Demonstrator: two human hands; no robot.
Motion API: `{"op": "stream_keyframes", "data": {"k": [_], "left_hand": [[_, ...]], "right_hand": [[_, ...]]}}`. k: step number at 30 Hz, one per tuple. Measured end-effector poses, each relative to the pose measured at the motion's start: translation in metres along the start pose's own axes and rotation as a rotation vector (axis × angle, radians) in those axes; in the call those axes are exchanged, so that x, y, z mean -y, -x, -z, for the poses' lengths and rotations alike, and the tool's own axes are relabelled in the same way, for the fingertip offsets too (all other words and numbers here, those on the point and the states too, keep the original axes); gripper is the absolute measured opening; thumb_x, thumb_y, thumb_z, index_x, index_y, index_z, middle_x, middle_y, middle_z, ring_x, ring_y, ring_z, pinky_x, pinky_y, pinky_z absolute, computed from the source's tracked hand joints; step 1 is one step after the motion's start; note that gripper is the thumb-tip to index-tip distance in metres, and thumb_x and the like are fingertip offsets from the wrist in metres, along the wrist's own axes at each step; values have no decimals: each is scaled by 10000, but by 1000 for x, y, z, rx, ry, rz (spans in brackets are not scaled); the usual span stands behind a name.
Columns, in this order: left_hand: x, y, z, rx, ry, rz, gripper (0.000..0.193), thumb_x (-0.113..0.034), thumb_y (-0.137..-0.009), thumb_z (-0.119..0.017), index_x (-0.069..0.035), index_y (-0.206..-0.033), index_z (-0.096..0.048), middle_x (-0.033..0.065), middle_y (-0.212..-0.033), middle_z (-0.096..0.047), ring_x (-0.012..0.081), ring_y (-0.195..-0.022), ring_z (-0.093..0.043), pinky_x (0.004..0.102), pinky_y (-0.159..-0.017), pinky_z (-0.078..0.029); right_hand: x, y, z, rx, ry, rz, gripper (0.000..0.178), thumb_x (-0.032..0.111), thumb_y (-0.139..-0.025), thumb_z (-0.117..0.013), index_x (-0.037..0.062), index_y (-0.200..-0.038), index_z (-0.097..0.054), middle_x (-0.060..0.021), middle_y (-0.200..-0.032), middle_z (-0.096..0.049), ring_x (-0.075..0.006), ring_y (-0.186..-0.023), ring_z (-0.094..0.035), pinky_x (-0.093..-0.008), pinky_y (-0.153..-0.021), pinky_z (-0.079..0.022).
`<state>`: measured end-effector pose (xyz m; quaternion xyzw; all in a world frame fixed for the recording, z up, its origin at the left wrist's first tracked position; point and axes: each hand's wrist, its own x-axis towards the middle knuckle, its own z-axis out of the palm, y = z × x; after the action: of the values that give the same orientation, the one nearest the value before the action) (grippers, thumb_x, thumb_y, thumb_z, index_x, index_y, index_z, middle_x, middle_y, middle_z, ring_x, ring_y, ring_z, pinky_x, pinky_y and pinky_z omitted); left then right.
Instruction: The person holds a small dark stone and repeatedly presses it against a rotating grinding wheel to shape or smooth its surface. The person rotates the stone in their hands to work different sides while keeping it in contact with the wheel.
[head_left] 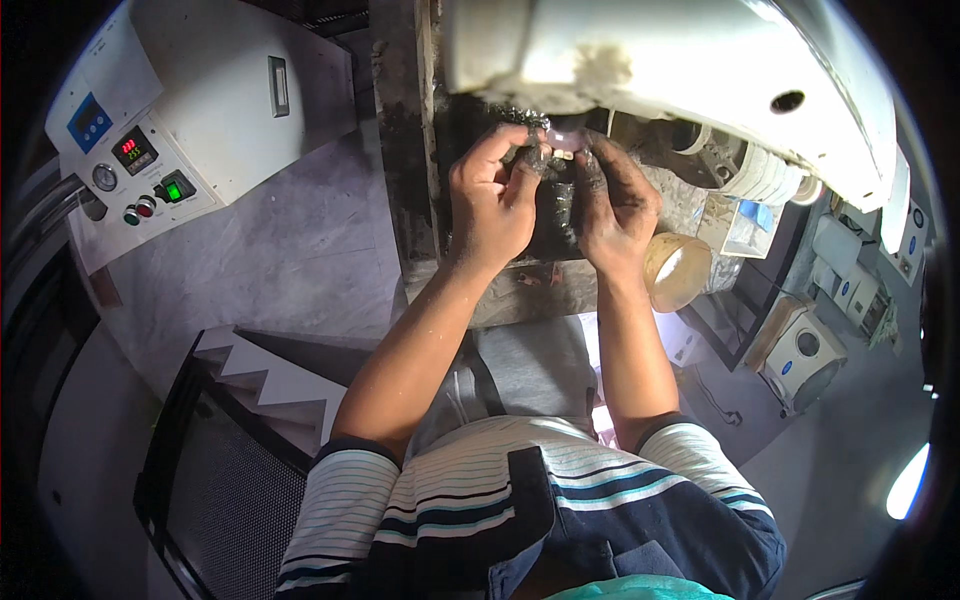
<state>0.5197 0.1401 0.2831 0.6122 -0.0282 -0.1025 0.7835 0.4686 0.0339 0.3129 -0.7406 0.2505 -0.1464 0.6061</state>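
Observation:
Both my hands meet under the overhanging white machine housing [680,60], their fingertips stained with wet black residue. Between them is a small, shiny, pale purplish piece [566,142], partly covered by the fingers; its exact kind does not show. My left hand [495,200] pinches its left side with thumb and index finger. From the right, my right hand [620,205] grips it with closed fingers. Beneath them lies a dark, wet trough with a grimy front ledge [540,285]. A tan round container [679,272] stands just right of my right wrist.
At the left is a white control cabinet [240,100] with a lit red-and-green display [135,149] and a green switch. A black mesh-backed frame [230,470] and a white zigzag-edged panel [265,385] stand lower left. White machine units [805,345] sit far right.

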Motion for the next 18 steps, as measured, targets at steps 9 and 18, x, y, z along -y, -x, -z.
{"op": "stream_keyframes", "data": {"k": [9, 18], "left_hand": [[-4, -21, 5, 10, -275, 137, 71, 20, -829, -620, 1, -897, -613, -22, -601, -526, 15, -488, -421, 205, -439, -301], [-10, -17, 5, 5, -96, 190, 126, 42, -813, -621, 5, -933, -609, -60, -583, -487, -5, -471, -377, 199, -413, -241]], "right_hand": [[2, -18, -8, 21, -20, -137, 152, 53, -885, -609, -52, -983, -657, -62, -799, -656, -84, -745, -553, -237, -696, -466], [5, -21, -7, 96, 112, -10, 145, 16, -890, -568, -60, -982, -650, -59, -819, -673, -66, -747, -543, -219, -672, -455]]}}
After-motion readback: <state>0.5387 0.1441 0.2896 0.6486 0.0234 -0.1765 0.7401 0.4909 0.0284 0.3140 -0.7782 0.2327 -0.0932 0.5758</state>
